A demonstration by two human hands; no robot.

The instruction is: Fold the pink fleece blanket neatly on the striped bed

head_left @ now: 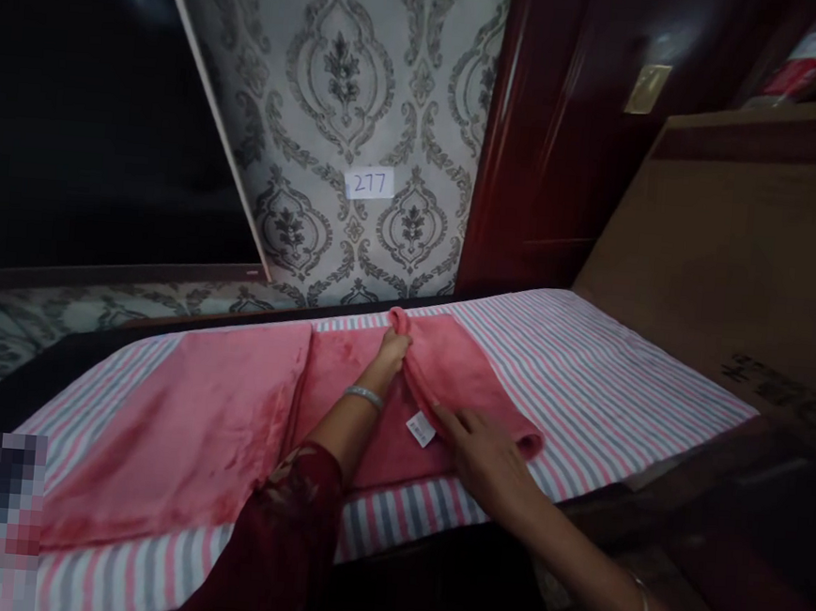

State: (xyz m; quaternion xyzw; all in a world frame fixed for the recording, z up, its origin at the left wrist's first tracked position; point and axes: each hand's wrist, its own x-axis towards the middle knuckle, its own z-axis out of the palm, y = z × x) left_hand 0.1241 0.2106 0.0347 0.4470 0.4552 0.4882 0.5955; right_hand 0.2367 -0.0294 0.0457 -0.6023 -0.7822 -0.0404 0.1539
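Fingers: left hand [394,346] clamped on pink towel [215,422] far edge; right hand [487,458] flat, fingers apart, near its label [421,428] | Progress: right end folded inward, left end still flat on striped desk [607,378].

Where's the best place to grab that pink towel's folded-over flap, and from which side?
Grip the pink towel's raised rolled edge, coming from the right over the striped sheet. It curls up off the surface there; the left hand already pinches its far corner, the right hand rests near the tag.
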